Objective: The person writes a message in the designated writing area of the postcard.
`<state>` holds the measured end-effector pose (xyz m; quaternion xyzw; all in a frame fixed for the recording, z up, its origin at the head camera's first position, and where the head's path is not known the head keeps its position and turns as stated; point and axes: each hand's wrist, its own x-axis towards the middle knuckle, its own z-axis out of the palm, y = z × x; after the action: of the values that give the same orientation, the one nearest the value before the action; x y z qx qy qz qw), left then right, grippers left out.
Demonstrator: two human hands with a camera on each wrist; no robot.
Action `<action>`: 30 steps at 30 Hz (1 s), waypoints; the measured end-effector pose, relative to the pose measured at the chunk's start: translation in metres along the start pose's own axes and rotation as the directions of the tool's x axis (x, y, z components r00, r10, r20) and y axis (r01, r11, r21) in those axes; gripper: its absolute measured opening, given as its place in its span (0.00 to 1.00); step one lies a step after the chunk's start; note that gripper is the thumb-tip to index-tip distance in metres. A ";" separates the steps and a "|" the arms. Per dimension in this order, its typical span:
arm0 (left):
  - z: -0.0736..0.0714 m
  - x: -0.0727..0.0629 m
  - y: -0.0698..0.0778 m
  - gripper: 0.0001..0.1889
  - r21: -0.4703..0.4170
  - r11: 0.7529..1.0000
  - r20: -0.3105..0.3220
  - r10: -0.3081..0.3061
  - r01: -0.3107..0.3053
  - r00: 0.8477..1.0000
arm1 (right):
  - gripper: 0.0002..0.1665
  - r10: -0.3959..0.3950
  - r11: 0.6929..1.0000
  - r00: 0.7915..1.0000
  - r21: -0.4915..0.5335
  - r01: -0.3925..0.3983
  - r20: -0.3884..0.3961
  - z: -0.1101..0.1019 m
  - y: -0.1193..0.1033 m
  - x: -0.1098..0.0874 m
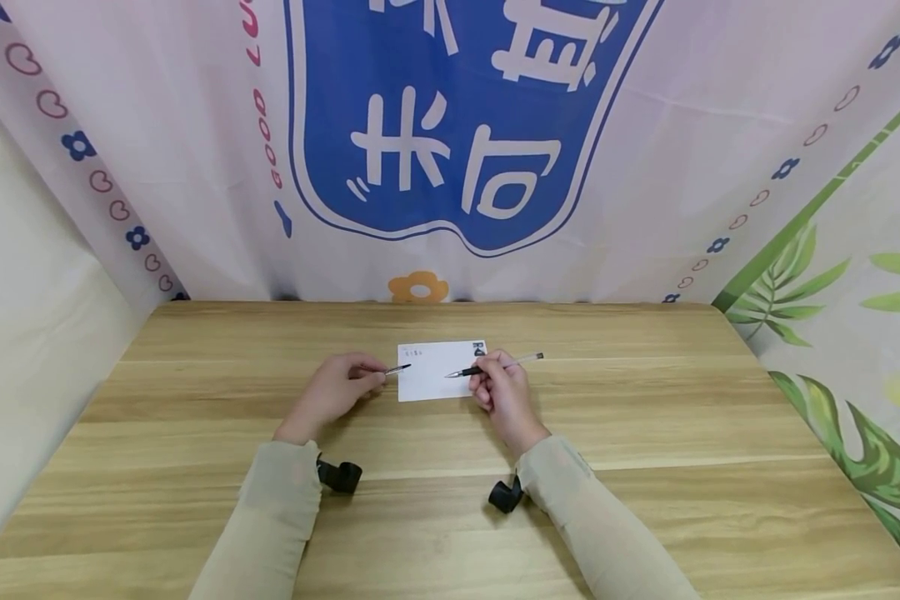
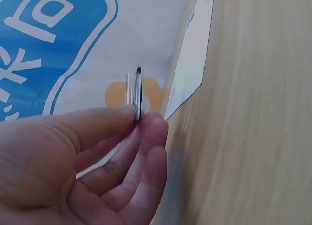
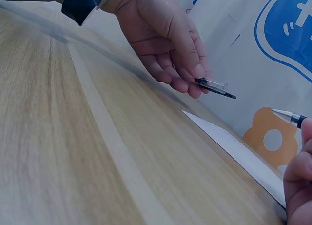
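Observation:
My left hand (image 1: 335, 388) pinches a clear pen cap with a dark clip (image 2: 138, 94) between thumb and fingers. The cap points right, near the left edge of a white card (image 1: 431, 382). In my right hand (image 1: 504, 393) is an uncapped gel pen (image 1: 465, 372) with a clear barrel and dark grip, held in a writing grip. Its metal tip points left over the card, and the right wrist view shows the tip (image 3: 279, 112) apart from the cap (image 3: 217, 86). Small marks show at the card's top left and a dark printed patch at its top right, partly behind the right hand.
The card lies on a wood-grain table (image 1: 195, 400) near its far edge. Behind the table hangs a printed curtain (image 1: 645, 208) with a blue sign. Black wrist cameras, such as the left one (image 1: 341, 477), sit by both sleeves.

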<state>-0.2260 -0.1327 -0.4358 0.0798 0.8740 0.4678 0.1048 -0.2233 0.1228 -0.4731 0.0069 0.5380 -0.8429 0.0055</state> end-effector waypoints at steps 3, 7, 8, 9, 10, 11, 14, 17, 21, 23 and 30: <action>0.002 0.000 0.000 0.11 -0.022 1.000 0.035 0.017 -0.017 0.999 | 0.10 -0.002 1.000 1.000 0.009 0.002 -0.002 0.000 0.000 0.000; 0.005 0.000 0.001 0.12 -0.073 0.997 0.070 0.030 -0.024 0.997 | 0.09 -0.002 1.000 1.000 0.020 0.002 -0.006 0.000 0.000 0.000; 0.006 0.000 0.002 0.12 -0.089 0.996 0.080 0.033 -0.026 0.996 | 0.09 -0.003 1.000 1.000 0.021 0.003 -0.005 0.000 0.000 -0.001; 0.006 0.000 0.003 0.12 -0.103 0.994 0.089 0.034 -0.025 0.995 | 0.09 -0.004 1.000 1.000 0.024 0.004 -0.004 0.000 0.000 0.000; 0.007 0.000 0.004 0.12 -0.115 0.993 0.097 0.032 -0.021 0.995 | 0.09 -0.005 1.000 1.000 0.027 0.005 -0.002 0.000 0.000 0.000; 0.008 0.000 0.005 0.13 -0.129 0.992 0.103 0.026 -0.012 0.994 | 0.09 -0.007 1.000 1.000 0.029 0.007 0.000 0.000 0.000 -0.001; 0.010 0.000 0.008 0.13 -0.156 0.988 0.122 0.014 0.005 0.992 | 0.09 -0.014 0.999 1.000 0.039 0.013 0.009 0.001 0.000 -0.001; 0.012 0.000 0.010 0.14 -0.188 0.982 0.147 0.001 0.027 0.989 | 0.09 -0.021 0.999 1.000 0.045 0.020 0.021 0.001 0.000 -0.001; 0.014 0.000 0.012 0.14 -0.228 0.972 0.182 -0.012 0.054 0.983 | 0.09 -0.033 0.999 0.999 0.039 0.031 0.044 0.001 0.000 -0.001; 0.016 0.000 0.012 0.14 -0.248 0.967 0.190 -0.017 0.065 0.982 | 0.09 -0.037 0.999 0.998 0.036 0.035 0.051 0.000 0.001 0.000; 0.022 0.003 0.012 0.13 -0.292 0.954 0.205 -0.007 0.068 0.979 | 0.11 -0.036 0.999 0.997 0.042 0.033 0.063 0.000 0.002 0.000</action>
<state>-0.2228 -0.1078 -0.4381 0.0935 0.7800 0.5812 0.2124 -0.2230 0.1220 -0.4746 -0.0294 0.5204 -0.8534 0.0080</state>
